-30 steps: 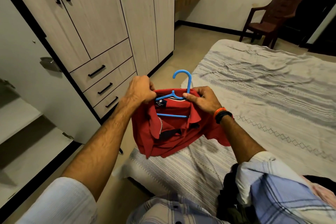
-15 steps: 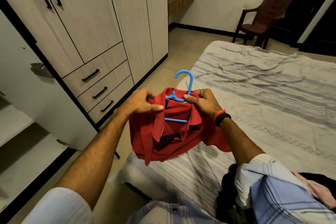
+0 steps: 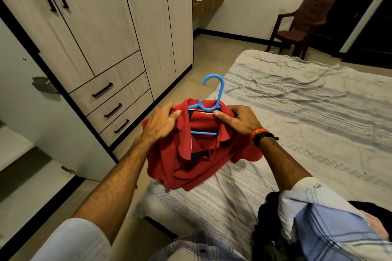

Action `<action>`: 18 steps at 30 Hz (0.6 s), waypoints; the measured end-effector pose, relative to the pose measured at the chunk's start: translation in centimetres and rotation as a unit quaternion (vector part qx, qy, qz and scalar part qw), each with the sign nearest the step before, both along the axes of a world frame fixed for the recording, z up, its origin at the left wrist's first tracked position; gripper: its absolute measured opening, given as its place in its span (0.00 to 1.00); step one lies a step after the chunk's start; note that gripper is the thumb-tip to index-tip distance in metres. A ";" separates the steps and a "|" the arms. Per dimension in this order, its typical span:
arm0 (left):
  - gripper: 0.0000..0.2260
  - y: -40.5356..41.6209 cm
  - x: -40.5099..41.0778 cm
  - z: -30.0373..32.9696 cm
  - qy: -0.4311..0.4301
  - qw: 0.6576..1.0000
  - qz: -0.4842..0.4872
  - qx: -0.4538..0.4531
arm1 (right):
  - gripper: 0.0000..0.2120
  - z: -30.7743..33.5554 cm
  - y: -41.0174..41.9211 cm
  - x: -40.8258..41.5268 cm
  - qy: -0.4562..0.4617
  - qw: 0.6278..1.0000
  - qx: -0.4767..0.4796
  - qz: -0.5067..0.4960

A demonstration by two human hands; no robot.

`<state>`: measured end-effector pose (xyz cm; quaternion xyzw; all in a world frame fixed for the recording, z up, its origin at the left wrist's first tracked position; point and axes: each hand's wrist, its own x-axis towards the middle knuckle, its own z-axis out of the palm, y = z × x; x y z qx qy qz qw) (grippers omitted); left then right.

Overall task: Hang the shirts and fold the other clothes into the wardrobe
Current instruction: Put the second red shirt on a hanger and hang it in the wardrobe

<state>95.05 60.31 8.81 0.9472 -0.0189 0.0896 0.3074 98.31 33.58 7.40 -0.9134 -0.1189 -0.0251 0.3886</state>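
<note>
A red polo shirt point(image 3: 191, 167) hangs bunched over the near corner of the bed, with a blue plastic hanger point(image 3: 212, 99) inside its neck opening; the hook sticks up above the collar. My left hand point(image 3: 161, 123) grips the shirt's left shoulder and collar. My right hand point(image 3: 237, 121) pinches the right side of the collar against the hanger's arm. The wardrobe point(image 3: 101, 34) stands to the left, one door open at the far left showing white shelves point(image 3: 12, 150).
A bed point(image 3: 307, 112) with a striped grey sheet fills the right side. A pile of other clothes, blue checked and dark point(image 3: 322, 224), lies at the lower right. A brown plastic chair point(image 3: 301, 23) stands in the far corner. Tiled floor runs between bed and wardrobe.
My left hand slid from the collar's middle out to the shirt's left shoulder, pulling the fabric over the hanger. The hanger sits deeper in the neck opening.
</note>
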 end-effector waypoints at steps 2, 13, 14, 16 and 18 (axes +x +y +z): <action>0.08 0.6 0.2 0.1 -0.003 1.000 0.001 -0.017 | 0.22 0.0 -0.1 0.0 0.003 1.000 -0.015 0.011; 0.14 5.0 1.6 2.7 -0.092 0.995 0.013 0.037 | 0.29 3.7 1.8 -1.1 -0.114 0.989 0.033 -0.093; 0.14 5.2 1.7 3.0 -0.096 0.994 0.039 0.045 | 0.30 4.1 1.7 -1.3 -0.119 0.987 0.034 -0.105; 0.14 5.3 1.9 3.3 -0.055 0.993 0.076 0.070 | 0.31 4.6 1.3 -1.7 -0.116 0.984 0.044 -0.127; 0.14 5.1 1.6 3.6 0.002 0.994 0.095 0.061 | 0.32 5.0 1.0 -2.1 -0.110 0.982 0.062 -0.137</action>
